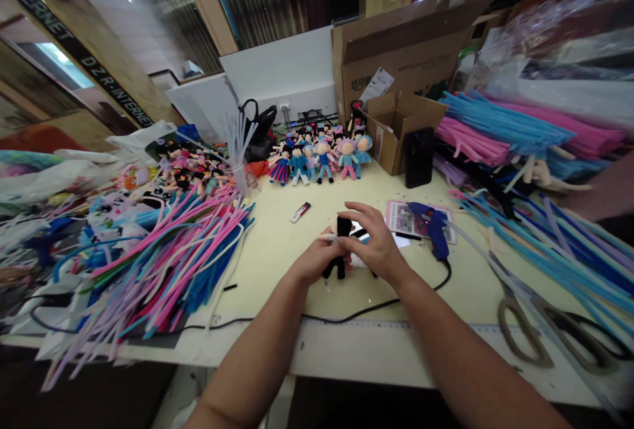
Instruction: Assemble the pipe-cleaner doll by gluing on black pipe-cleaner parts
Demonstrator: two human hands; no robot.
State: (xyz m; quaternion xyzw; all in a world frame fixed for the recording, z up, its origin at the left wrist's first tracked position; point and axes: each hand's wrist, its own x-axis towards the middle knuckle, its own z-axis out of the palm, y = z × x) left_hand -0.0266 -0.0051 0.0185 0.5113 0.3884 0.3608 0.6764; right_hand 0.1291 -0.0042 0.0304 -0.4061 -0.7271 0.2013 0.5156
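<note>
Both hands meet over the middle of the table around a small doll [343, 226] with black parts, made of fuzzy pipe cleaner. My left hand [317, 259] is closed on its left side, where a pale stub sticks out by the fingers. My right hand [372, 239] pinches it from the other side, the index finger arched above its black top. Black legs hang below the fingers. Much of the doll is covered by the hands. To the right, a blue glue gun [432, 224] lies on a printed picture card [399, 218].
Pipe cleaners [198, 251] heap up at left, more [549, 244] at right. Scissors [525, 330] lie near the right front. Finished dolls [323, 160] stand at the back beside a cardboard box [391, 53] and a black phone-like object [419, 158]. A black cable [347, 318] crosses the front.
</note>
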